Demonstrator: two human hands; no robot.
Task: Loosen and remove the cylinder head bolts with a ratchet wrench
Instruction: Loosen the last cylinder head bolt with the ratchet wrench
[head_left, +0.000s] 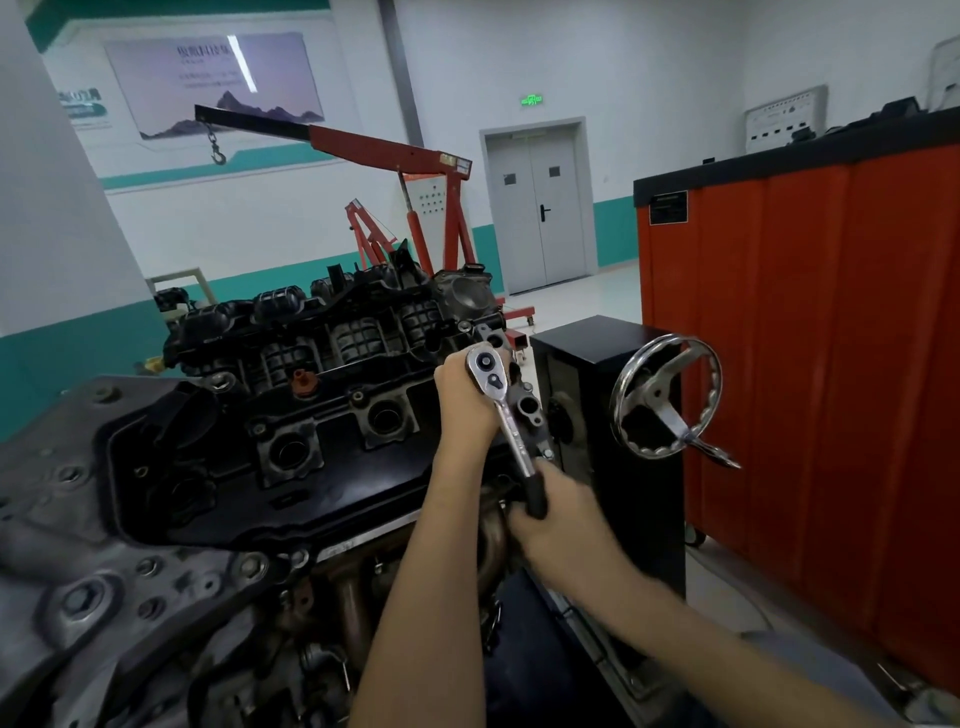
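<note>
A chrome ratchet wrench (506, 415) stands over the right end of the black cylinder head cover (270, 467) of an engine on a stand. My left hand (462, 400) wraps around the ratchet head from the left and steadies it over a bolt, which the hand and the tool hide. My right hand (563, 525) grips the wrench's black handle below, near the engine's right edge. Other bolts (358, 397) show along the cover's rim. The socket under the ratchet head is hidden.
A chrome handwheel (667, 397) on the black stand column (587, 374) sits just right of the wrench. A red tool cabinet (831, 338) fills the right side. A red engine hoist (395, 156) stands behind the engine. The grey timing cover (78, 545) lies at lower left.
</note>
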